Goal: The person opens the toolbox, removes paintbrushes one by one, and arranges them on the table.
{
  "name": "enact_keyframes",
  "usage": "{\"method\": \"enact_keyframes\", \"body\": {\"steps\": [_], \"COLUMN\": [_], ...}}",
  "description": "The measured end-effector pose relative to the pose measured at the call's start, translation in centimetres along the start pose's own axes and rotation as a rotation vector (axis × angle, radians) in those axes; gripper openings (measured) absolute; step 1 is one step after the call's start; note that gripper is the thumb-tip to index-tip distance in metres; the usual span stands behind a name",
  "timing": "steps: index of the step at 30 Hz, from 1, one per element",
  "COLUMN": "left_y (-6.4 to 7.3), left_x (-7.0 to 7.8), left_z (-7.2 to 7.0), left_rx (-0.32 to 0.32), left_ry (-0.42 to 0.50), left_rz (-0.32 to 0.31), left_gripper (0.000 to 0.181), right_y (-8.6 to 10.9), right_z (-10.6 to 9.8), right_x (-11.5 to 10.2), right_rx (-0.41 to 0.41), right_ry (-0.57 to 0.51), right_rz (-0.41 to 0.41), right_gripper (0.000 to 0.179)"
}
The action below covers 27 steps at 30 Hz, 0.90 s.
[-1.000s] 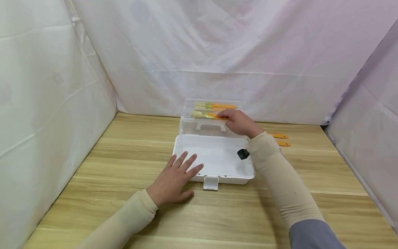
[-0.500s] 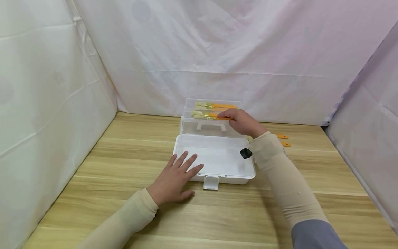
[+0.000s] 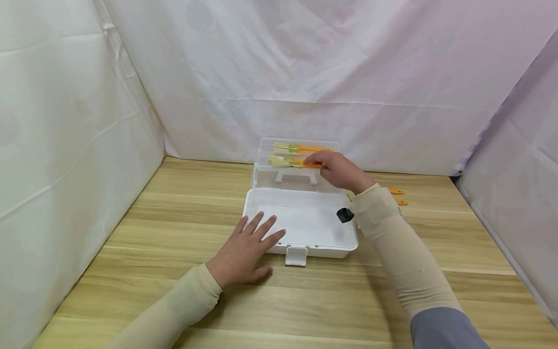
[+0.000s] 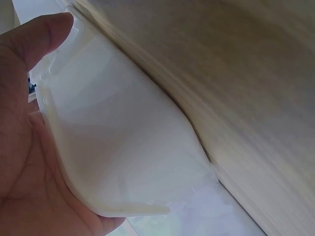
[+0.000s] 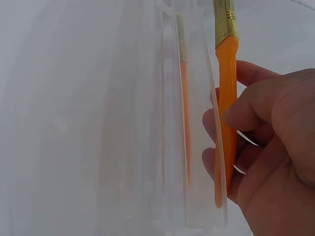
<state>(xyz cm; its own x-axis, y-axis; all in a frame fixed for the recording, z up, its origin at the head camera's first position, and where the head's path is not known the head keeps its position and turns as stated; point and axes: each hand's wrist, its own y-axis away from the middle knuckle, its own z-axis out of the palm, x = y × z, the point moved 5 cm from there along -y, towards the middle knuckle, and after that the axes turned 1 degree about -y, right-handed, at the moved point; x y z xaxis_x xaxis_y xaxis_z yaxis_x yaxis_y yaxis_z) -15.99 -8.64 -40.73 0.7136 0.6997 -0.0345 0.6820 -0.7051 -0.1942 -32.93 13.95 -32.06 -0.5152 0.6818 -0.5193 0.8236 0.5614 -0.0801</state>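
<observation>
**Right wrist sits slightly further right than a second ago; held brush (image 5: 227, 81) now shows a broader face; left hand (image 3: 240, 254) unmoved**

Nearest are two beige sleeves (image 3: 189, 295), one on each forearm, over a wood-grain table (image 3: 174, 223). The left hand rests over the near left corner of a white box (image 3: 301, 227), fingers straight and spread across the rim, thumb apart from them and low at the near wall. No curled grip is visible. A latch (image 3: 296, 257) hangs down from the middle of the box's near wall, just right of this hand.

A small black object (image 3: 345, 215) shows at the right wrist, above the right part of the box. On the table to the right of the box, two more orange-handled brushes (image 3: 396, 191) lie partly hidden behind the right forearm.

At the far side, the box's clear upper part (image 3: 266, 178) stands raised, with a white carry handle (image 3: 297, 175). Above the handle, the right hand (image 3: 342, 174) pinches the held brush by its orange handle, thumb against the fingers, bristles pointing left. The right wrist view shows this brush at the wall of a narrow clear tray (image 5: 204, 211); exact contact cannot be told. Another brush lies inside that tray.

Farthest among the brushes, a far brush (image 3: 305, 148) lies with bristles left, before a pale cloth backdrop (image 3: 261, 72).
</observation>
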Motion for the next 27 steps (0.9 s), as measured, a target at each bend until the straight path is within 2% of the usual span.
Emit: {"method": "enact_keyframes", "body": {"steps": [9,27], "left_y": [0.0,0.1], "left_x": [0.0,-0.2], "left_z": [0.0,0.1], "left_rx": [-0.002,-0.009], "left_ry": [-0.002,0.003], "left_rz": [0.001,-0.009], "left_gripper": [0.085,0.085], "right_y": [0.1,1.0], "right_z": [-0.2,-0.9], "right_x": [-0.2,-0.6], "right_rx": [0.016,0.072], "right_ry": [0.019,0.044], "right_rz": [0.027,-0.059], "right_gripper": [0.043,0.038]}}
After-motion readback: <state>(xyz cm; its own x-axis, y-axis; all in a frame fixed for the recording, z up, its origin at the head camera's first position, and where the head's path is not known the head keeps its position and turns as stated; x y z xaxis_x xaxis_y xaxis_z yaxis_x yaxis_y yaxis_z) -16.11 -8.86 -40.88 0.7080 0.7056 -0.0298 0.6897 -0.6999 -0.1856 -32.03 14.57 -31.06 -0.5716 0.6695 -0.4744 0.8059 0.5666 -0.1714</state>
